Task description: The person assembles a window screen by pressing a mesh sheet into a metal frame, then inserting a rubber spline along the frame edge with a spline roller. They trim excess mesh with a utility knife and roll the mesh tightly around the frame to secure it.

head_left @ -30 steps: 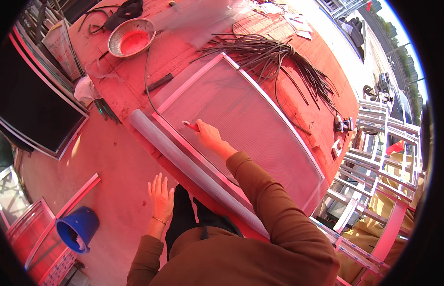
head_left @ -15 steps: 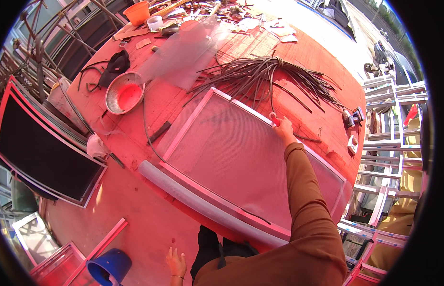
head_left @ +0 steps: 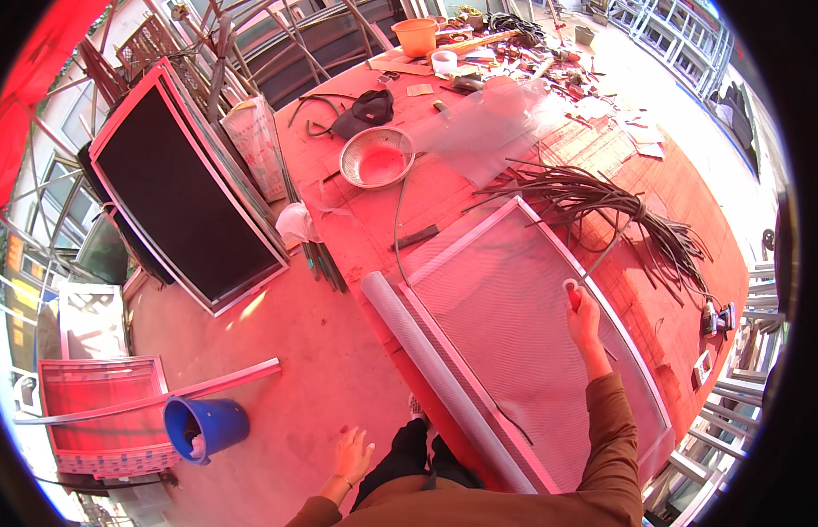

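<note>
My right hand (head_left: 583, 321) is closed round the red handle of a spline roller (head_left: 572, 295), a small tool with a pale round wheel. The wheel is at the far long edge of a white-framed screen (head_left: 523, 307), whose mesh lies stretched across the frame on the table. A roll of mesh (head_left: 427, 369) lies along the frame's near left side. Loose dark cord (head_left: 513, 425) rests by that side. Just beyond the wheel spreads a tied bundle of black rubber cord (head_left: 637, 211). My left hand (head_left: 349, 457) hangs beside the table, fingers apart and holding nothing.
On the red table (head_left: 343, 228) are a metal colander (head_left: 377, 158), a black cap (head_left: 365, 112), clear plastic sheeting (head_left: 488, 132) and a power tool (head_left: 718, 319). Dark screen panels (head_left: 189, 193) lean at the left, with a blue bucket (head_left: 207, 426) on the floor. Metal frames stand at right.
My view has swung left, so the table appears farther right. The right hand still grips the roller, its arm now more bent. My left hand shows more fully.
</note>
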A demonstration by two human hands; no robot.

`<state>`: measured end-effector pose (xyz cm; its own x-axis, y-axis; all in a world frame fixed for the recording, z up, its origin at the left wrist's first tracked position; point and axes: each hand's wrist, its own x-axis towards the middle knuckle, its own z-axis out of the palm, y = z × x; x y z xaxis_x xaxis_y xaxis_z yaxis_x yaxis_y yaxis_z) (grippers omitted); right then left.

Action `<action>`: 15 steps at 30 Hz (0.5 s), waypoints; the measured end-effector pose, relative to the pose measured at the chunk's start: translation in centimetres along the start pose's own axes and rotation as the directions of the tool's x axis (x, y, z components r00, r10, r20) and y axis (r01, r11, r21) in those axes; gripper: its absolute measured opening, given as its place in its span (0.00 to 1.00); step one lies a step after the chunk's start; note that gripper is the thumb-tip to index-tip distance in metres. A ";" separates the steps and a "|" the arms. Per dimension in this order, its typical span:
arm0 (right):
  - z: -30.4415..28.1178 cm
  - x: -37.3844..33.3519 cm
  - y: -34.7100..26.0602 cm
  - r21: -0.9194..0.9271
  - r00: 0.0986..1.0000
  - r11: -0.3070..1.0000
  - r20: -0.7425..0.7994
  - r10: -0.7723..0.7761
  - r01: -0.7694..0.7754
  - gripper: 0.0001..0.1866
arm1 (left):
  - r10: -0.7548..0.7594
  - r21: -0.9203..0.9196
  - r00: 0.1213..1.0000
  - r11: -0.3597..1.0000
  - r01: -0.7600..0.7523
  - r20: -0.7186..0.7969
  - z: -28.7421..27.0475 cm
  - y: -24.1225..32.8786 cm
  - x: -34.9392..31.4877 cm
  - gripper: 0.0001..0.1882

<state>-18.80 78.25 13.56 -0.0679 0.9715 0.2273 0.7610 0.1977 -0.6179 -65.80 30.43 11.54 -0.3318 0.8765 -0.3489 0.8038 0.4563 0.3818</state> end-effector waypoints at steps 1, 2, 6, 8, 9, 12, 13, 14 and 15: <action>0.3 -3.0 -2.9 0.080 0.990 0.997 0.140 -0.032 0.020 0.11 | -0.001 0.004 1.000 1.000 0.001 0.013 0.0 0.4 0.1 0.30; 0.8 -6.1 -5.2 0.105 0.969 0.992 0.231 -0.090 0.067 0.11 | 0.030 -0.032 0.999 0.999 -0.030 -0.013 -0.1 0.8 0.2 0.30; 0.8 -10.6 -4.7 0.211 0.969 0.976 0.246 -0.006 -0.048 0.11 | 0.135 -0.159 0.989 0.977 -0.143 -0.060 -0.7 2.0 1.0 0.29; -1.5 -8.6 -1.6 0.167 0.969 0.955 0.063 0.239 -0.246 0.10 | 0.187 -0.185 0.979 0.962 -0.198 -0.075 -1.2 1.9 1.0 0.29; -3.4 -6.6 -0.5 0.099 0.899 0.896 -0.027 0.438 -0.434 0.09 | 0.208 -0.193 0.975 0.956 -0.219 -0.074 -1.3 1.6 0.9 0.28; -8.6 -1.7 -3.3 0.095 0.608 0.797 -0.595 0.525 -0.596 0.07 | 0.267 -0.202 0.963 0.942 -0.267 -0.031 -1.3 0.4 0.8 0.29; -9.5 -0.8 -6.6 0.068 0.618 0.800 -0.598 0.511 -0.596 0.08 | 0.261 -0.199 0.965 0.946 -0.255 0.002 -1.2 0.1 0.5 0.30; -8.5 -1.5 -11.2 0.464 0.805 0.871 -0.449 0.387 -0.159 0.08 | 0.282 -0.271 0.959 0.922 -0.276 -0.016 -0.9 0.2 0.9 0.29; -6.6 -3.3 -16.4 0.590 0.969 0.806 -0.226 0.101 0.054 0.07 | 0.283 -0.340 0.959 0.901 -0.268 -0.007 -0.7 0.5 1.2 0.28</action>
<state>-26.81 70.96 27.86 0.1568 0.9315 0.3281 0.2293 0.2888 -0.9295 -66.13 31.83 11.92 -0.0943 0.9708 -0.2208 0.6454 0.2285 0.7289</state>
